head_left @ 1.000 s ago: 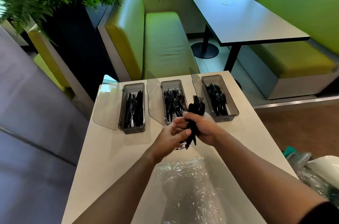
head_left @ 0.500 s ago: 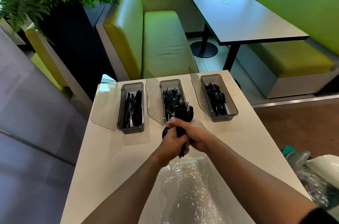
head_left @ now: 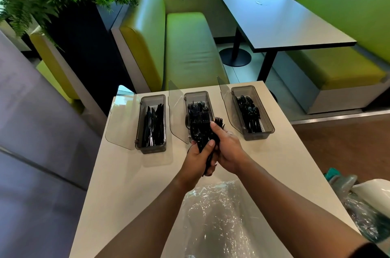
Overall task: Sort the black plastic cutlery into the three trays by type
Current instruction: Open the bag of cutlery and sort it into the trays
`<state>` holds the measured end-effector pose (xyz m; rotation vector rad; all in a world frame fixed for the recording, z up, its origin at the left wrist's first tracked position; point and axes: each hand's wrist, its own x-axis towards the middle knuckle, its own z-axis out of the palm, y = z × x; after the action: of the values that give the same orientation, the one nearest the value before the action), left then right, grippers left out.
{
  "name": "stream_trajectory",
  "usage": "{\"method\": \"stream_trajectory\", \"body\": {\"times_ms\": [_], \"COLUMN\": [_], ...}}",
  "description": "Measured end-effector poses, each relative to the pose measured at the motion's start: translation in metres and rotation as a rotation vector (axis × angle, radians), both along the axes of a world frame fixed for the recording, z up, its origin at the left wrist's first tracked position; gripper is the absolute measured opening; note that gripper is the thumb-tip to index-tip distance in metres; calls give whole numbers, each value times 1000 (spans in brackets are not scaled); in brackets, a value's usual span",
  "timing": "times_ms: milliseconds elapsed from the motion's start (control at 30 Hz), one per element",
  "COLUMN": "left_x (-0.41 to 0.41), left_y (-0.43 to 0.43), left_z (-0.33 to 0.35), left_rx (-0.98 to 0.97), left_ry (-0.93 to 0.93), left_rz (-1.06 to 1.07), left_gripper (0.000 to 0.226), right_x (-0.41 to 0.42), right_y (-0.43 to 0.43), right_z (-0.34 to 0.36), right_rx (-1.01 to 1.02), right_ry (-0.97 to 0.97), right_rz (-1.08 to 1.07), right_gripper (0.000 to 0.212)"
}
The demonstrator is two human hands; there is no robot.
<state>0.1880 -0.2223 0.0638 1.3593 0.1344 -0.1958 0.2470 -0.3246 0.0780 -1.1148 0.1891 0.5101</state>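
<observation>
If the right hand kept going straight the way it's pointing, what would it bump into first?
Most likely the middle tray, the one with forks, just ahead of the right hand. The bundle of black cutlery it grips would touch first. Depth is hard to judge from one view.

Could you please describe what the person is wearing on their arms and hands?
The left hand and the right hand are ungloved, and both forearms are bare. No watch or band shows at either wrist. Only a dark sleeve edge appears on the right arm at the picture's bottom corner. Rings are too small to judge.
</observation>
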Motion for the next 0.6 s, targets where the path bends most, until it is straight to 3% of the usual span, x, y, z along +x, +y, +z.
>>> {"method": "stream_trajectory", "body": {"times_ms": [200, 400, 600], "left_x": [0, 3, 2], "left_y": [0, 1, 5], "left_z": [1, 0, -3], "left_rx": [-22, -71, -39], "left_ry": [0, 65, 31], "left_rz": [9, -4, -15], "left_gripper": [38, 31, 23], "right_x": [0, 4, 5], "right_y": [-3, -7, -9], "right_z": [4, 1, -1], "right_rx": [-33, -115, -65], "right_ry": [24, 55, 36], "right_rz": [-41, 11, 45], "right_gripper": [34, 44, 39]}}
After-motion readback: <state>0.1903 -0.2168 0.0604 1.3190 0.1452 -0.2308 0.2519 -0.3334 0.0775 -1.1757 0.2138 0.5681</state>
